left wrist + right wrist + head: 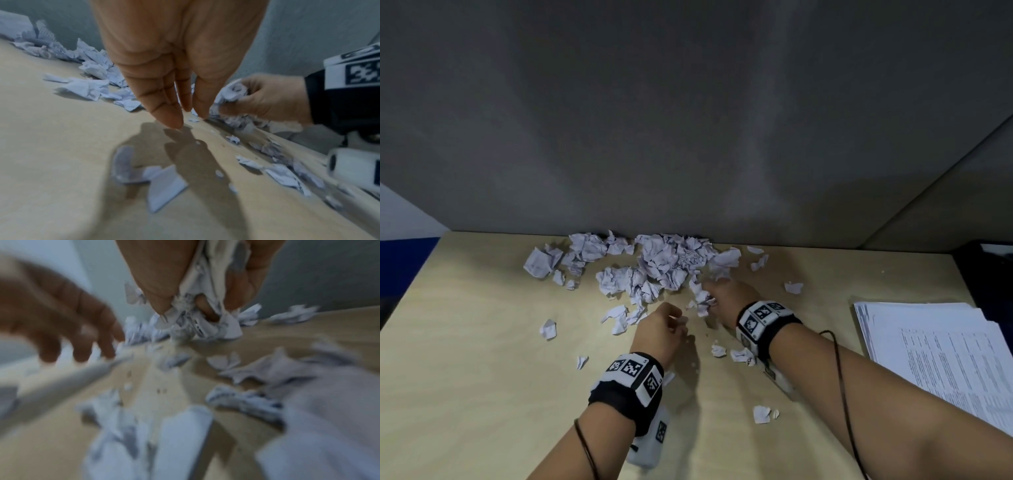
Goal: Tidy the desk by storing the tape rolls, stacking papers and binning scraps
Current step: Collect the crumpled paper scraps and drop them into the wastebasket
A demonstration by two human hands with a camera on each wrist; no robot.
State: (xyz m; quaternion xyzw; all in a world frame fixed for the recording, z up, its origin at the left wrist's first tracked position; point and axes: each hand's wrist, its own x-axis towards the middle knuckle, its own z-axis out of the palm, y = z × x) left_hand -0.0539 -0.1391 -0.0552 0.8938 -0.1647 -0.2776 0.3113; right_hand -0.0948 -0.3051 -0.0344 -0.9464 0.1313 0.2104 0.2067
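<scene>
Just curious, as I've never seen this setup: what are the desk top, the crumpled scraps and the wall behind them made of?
Desk top: probably pale wood-look laminate, matte, with faint grain.
Crumpled scraps: thin printed paper, with sharp creases and torn edges.
Wall: grey and dull, perhaps fabric-covered; too soft to tell.

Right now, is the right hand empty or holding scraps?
Holding. The right hand has its fingers curled round a crumpled wad of paper scraps; the right wrist view shows paper bulging between the fingers, just above the desk.
</scene>
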